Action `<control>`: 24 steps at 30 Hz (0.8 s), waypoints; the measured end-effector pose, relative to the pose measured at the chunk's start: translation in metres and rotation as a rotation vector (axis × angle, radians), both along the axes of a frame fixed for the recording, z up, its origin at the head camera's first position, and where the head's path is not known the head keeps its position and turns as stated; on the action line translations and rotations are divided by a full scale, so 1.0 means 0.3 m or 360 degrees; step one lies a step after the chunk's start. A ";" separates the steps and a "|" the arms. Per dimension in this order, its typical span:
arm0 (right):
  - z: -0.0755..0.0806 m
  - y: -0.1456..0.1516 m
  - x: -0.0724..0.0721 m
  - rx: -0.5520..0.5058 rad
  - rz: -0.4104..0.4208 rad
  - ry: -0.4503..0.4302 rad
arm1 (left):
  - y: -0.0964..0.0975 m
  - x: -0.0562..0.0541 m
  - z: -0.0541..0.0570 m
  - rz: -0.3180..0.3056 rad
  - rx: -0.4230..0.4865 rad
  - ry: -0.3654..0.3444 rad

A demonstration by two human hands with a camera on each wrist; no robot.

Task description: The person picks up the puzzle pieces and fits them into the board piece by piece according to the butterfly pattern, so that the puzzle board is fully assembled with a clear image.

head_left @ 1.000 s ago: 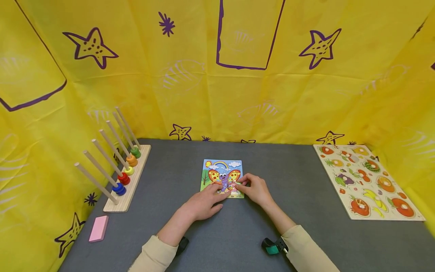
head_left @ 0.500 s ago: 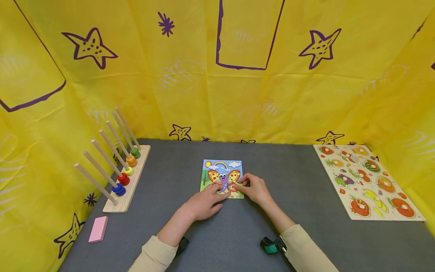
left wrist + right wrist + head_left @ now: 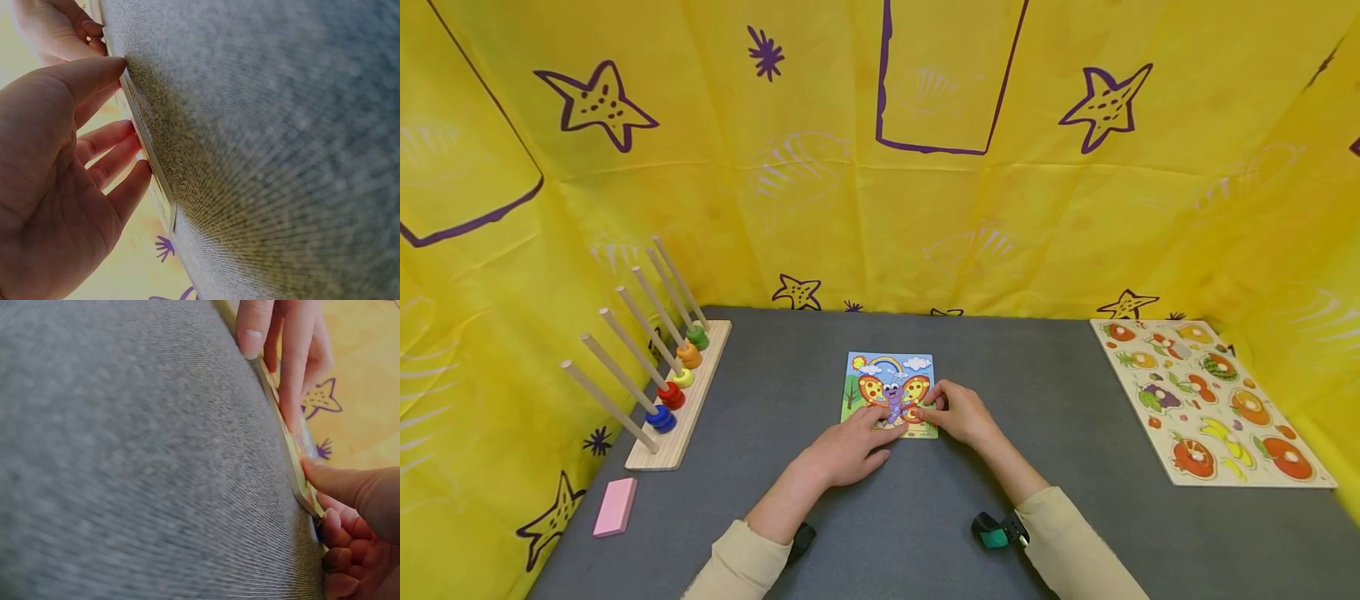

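Note:
A small square butterfly puzzle [image 3: 891,367] lies flat on the table, its lower edge partly hidden under the fingers. My left hand [image 3: 852,446] rests on its lower left part, fingers fairly straight; the left wrist view shows the fingertips of this left hand [image 3: 62,169] touching the board. At the lower right corner, my right hand [image 3: 964,414] has its thumb on the red-and-yellow lower wing piece [image 3: 912,414] and its fingers curled at the board's side. From the right wrist, the thumb of my right hand [image 3: 369,512] lies on the puzzle board [image 3: 289,447].
On the left stands a wooden peg stand [image 3: 696,408] with coloured rings, and a pink block [image 3: 615,507] lies in front of it. A fruit puzzle board [image 3: 1213,400] lies at the right. Yellow patterned cloth [image 3: 880,225] hangs behind the grey table [image 3: 1037,358].
The lower right wing piece, earlier showing a pinkish patch at its place, now lies in line with the picture under my right thumb. Both hands have stayed nearly still.

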State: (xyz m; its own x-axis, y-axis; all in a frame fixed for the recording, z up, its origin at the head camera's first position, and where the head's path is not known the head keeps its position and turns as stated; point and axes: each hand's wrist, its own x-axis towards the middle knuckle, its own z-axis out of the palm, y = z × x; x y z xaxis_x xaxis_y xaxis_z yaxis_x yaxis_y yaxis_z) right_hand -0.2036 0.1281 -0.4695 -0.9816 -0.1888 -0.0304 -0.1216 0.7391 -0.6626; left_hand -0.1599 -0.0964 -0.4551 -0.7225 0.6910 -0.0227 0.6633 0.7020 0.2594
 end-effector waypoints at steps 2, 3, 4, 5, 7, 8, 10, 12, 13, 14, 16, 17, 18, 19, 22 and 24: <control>0.002 0.000 -0.003 0.0035 -0.0010 -0.0014 | 0.001 0.000 0.000 0.0005 0.0000 -0.0010; 0.002 -0.002 -0.005 0.0059 -0.0018 -0.0024 | 0.002 0.000 0.000 0.0008 -0.0002 -0.0015; 0.003 -0.005 -0.008 0.0087 -0.0034 -0.0034 | 0.002 0.001 0.000 0.0011 -0.0001 -0.0020; 0.002 -0.008 -0.012 0.0126 -0.0050 -0.0031 | 0.003 0.001 0.002 0.0015 0.0000 -0.0024; 0.000 -0.014 -0.020 0.0199 -0.0087 -0.0023 | 0.004 0.002 0.005 0.0021 0.0003 -0.0030; -0.001 -0.017 -0.023 0.0233 -0.0105 -0.0019 | 0.004 0.002 0.006 0.0024 0.0002 -0.0029; -0.002 -0.021 -0.031 0.0267 -0.0132 -0.0019 | 0.005 0.003 0.009 0.0028 -0.0003 -0.0022; -0.004 -0.019 -0.036 0.0261 -0.0121 -0.0015 | 0.007 0.004 0.010 0.0030 -0.0008 -0.0011; -0.005 -0.015 -0.037 0.0246 -0.0102 -0.0015 | 0.009 0.004 0.011 0.0032 -0.0012 -0.0005; -0.008 -0.008 -0.037 0.0221 -0.0075 -0.0009 | 0.011 0.004 0.011 0.0032 -0.0013 0.0002; -0.013 0.009 -0.033 0.0118 0.0021 0.0008 | 0.015 0.004 0.011 0.0036 -0.0013 0.0007; -0.015 0.019 -0.029 0.0052 0.0078 0.0011 | 0.017 0.004 0.011 0.0037 -0.0016 0.0011; -0.018 0.029 -0.024 -0.0019 0.0133 0.0008 | 0.018 0.004 0.010 0.0040 -0.0021 0.0016; -0.020 0.038 -0.018 -0.0089 0.0179 0.0002 | 0.018 0.004 0.010 0.0039 -0.0021 0.0022; -0.027 0.056 0.001 -0.0255 0.0275 -0.0013 | 0.018 0.003 0.006 0.0030 -0.0015 0.0052; -0.034 0.060 0.012 -0.0296 0.0259 -0.0011 | 0.017 0.000 0.001 0.0015 0.0008 0.0075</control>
